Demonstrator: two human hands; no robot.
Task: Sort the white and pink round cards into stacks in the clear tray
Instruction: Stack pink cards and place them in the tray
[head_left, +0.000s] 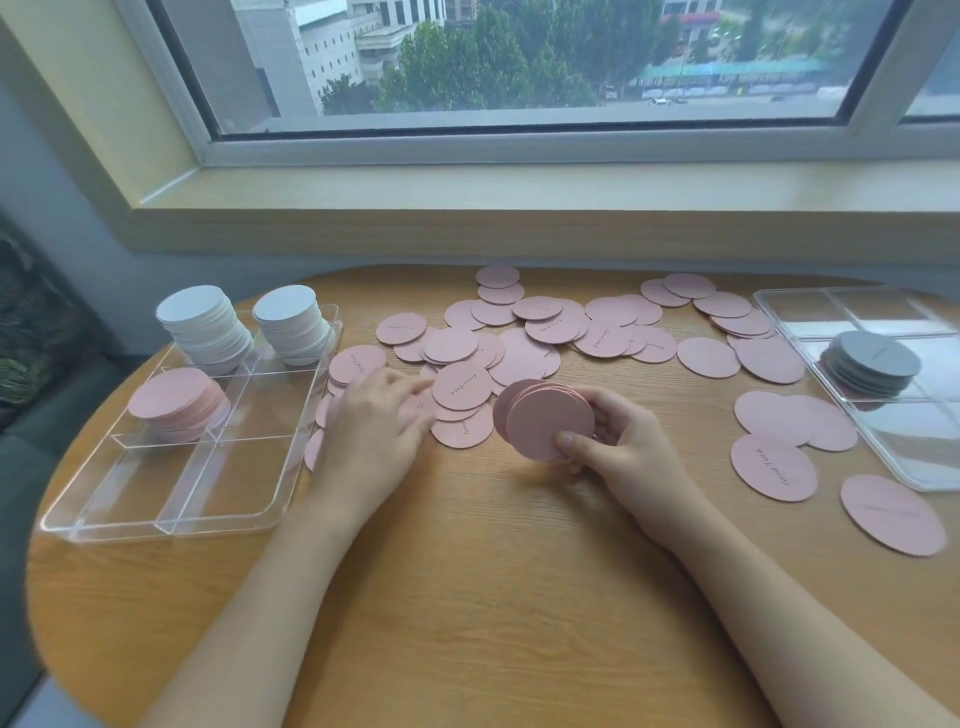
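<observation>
While whites sit stacked in the tray (291, 499), many pink cards (540, 332) remain loose; right hand (618, 441) grips a pink bundle (545, 421), left hand (376, 415) flat on cards.

The left hand (382, 415) was smeared by motion — its fingertips could not be made out, nor whether they touched a card. It covered part of the loose pink cards (358, 364) beside the clear tray (156, 519). The right hand (618, 441) hid the back of the held pink stack (545, 421), so its count stayed unclear. Script on the cards was too small to read. The second clear tray (810, 306) ran off the right edge — and the grey stack (870, 361) in it showed no legible print.
</observation>
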